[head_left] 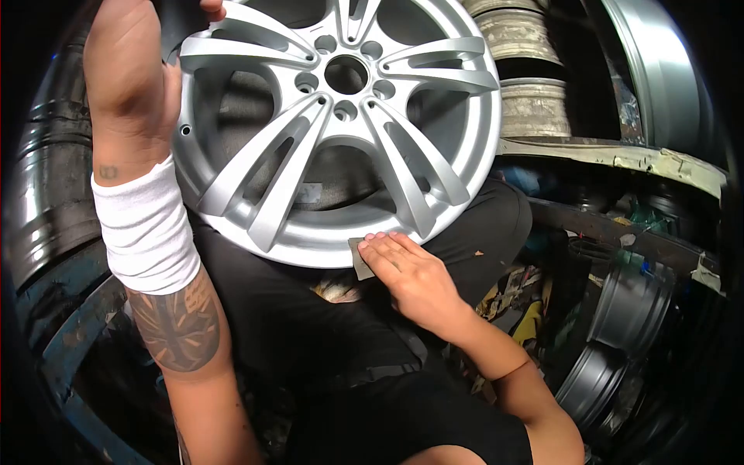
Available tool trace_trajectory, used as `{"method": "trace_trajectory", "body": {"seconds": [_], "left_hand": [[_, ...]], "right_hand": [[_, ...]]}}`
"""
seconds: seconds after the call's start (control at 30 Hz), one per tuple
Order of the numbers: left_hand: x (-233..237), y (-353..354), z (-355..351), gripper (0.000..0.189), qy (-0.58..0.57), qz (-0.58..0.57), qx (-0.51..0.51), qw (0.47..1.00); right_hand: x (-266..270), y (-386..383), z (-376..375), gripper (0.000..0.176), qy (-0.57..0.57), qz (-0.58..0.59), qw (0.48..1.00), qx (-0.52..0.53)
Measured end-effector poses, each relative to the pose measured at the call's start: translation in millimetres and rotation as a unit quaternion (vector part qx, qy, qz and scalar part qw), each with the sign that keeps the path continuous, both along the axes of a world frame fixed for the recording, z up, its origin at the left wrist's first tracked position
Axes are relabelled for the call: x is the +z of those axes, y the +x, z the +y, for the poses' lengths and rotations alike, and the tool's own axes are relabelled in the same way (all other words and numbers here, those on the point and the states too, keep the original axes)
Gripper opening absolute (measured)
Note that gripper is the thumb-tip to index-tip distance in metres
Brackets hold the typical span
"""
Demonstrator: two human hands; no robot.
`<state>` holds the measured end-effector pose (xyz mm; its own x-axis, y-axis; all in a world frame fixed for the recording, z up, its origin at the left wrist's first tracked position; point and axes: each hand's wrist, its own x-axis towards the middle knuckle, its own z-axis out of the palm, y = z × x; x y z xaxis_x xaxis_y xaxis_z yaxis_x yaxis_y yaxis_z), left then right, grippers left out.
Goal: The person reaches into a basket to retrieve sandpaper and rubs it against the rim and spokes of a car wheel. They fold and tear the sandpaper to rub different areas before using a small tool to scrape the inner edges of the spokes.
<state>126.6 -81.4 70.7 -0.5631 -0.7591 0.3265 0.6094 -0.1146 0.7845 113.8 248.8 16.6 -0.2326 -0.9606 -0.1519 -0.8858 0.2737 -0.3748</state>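
Note:
A silver alloy wheel (267, 209) with paired spokes, bolt holes and a round centre bore lies tilted across my lap. At its upper left edge, my left hand (132, 70) grips the wheel; most of its fingers are out of frame or hidden, with fingertips showing at the top. My right hand (411, 275) presses a small grey-brown piece of sandpaper (360, 262) against the lower outer lip, fingers together on top of it. A white band covers my left forearm above the wrist.
Stacked, worn wheels (535, 105) stand at upper right beside a larger silver rim (674, 70). Grey rims (632, 302) sit on the lower right, below a worn shelf edge (612, 155). Dark metallic barrels (58, 178) and a blue metal frame (77, 403) are at left.

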Motion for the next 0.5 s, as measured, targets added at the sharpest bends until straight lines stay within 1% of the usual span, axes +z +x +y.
{"method": "trace_trajectory", "body": {"seconds": [0.03,0.07,0.1,0.13,0.17,0.23,0.27,0.3,0.37,0.4,0.47,0.5], "left_hand": [[1,-2,0,0.029,-0.002,0.002,0.000,1.000],[-6,-3,-9,0.029,0.001,-0.016,0.022,1.000],[-9,-1,-11,0.029,0.005,-0.025,0.022,0.999],[-11,0,-12,0.029,0.010,-0.033,0.021,0.999],[-6,3,-12,0.029,0.012,-0.027,0.004,1.000],[5,5,-3,0.029,0.028,-0.022,-0.016,0.999],[13,5,6,0.029,0.040,-0.025,-0.015,0.999],[4,2,1,0.029,0.015,-0.013,0.007,1.000],[-6,-1,-8,0.029,0.005,-0.012,0.030,0.999],[-11,-4,-13,0.029,0.002,-0.016,0.052,0.999],[-15,4,-16,0.028,0.013,-0.012,0.009,1.000],[-14,4,-14,0.028,0.004,0.008,-0.013,1.000]], "right_hand": [[9,-4,3,0.049,0.034,-0.061,0.998,0.003],[28,-12,8,0.052,0.068,-0.123,0.990,0.011],[44,-17,12,0.055,0.105,-0.189,0.976,0.017],[54,-19,12,0.066,0.062,-0.152,0.986,0.020],[60,-26,11,0.070,-0.005,-0.090,0.996,0.003],[45,-36,0,0.073,-0.051,0.036,0.998,-0.018],[35,-33,-5,0.066,-0.007,-0.045,0.999,-0.030],[10,-22,-2,0.056,0.018,-0.048,0.999,0.017],[12,-12,8,0.046,-0.009,0.009,0.999,0.048],[27,-19,8,0.044,0.018,-0.089,0.995,0.050],[25,-26,0,0.045,-0.039,-0.038,0.998,0.034],[25,-29,-3,0.046,-0.070,-0.007,0.997,0.024]]}}
